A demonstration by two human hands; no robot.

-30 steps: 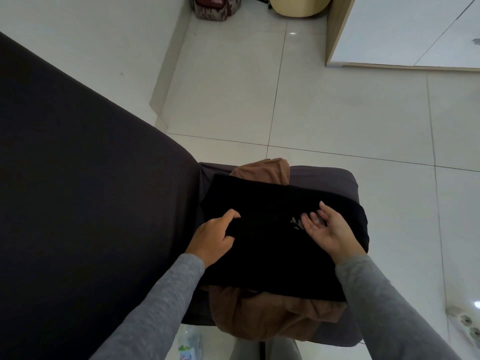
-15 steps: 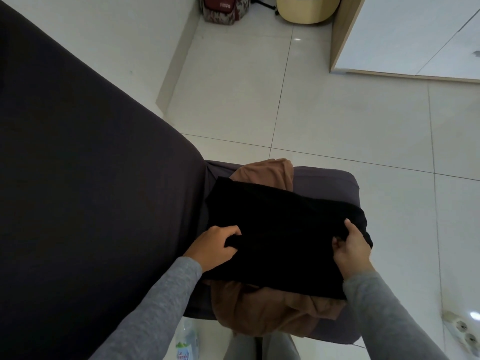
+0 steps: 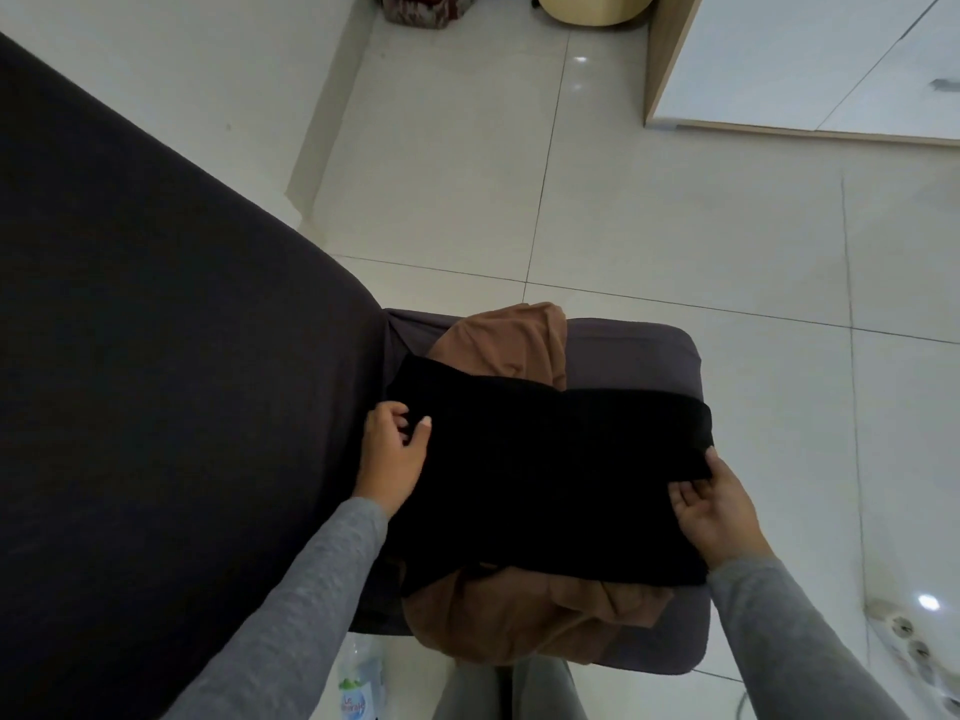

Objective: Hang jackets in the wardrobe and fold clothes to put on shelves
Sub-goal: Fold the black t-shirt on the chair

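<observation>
A folded black garment (image 3: 545, 470) lies across a dark grey stool (image 3: 649, 356), on top of a crumpled brown garment (image 3: 509, 345) that sticks out behind and in front of it. My left hand (image 3: 392, 454) is at the black garment's left edge, fingers curled and thumb lying on the cloth. At the right edge, my right hand (image 3: 717, 506) grips the fold with its palm turned up. Both arms wear grey sleeves.
A large dark grey sofa (image 3: 156, 356) fills the left side. White tiled floor (image 3: 623, 200) stretches ahead to a white cabinet (image 3: 779, 59), a guitar body (image 3: 592, 7) and a patterned bag (image 3: 421, 7). A water bottle (image 3: 356, 688) stands near my legs; a power strip (image 3: 909, 641) lies at right.
My right hand left the top of the black garment and took hold of its right edge. My left hand stayed at the left edge. The garment now lies folded narrower.
</observation>
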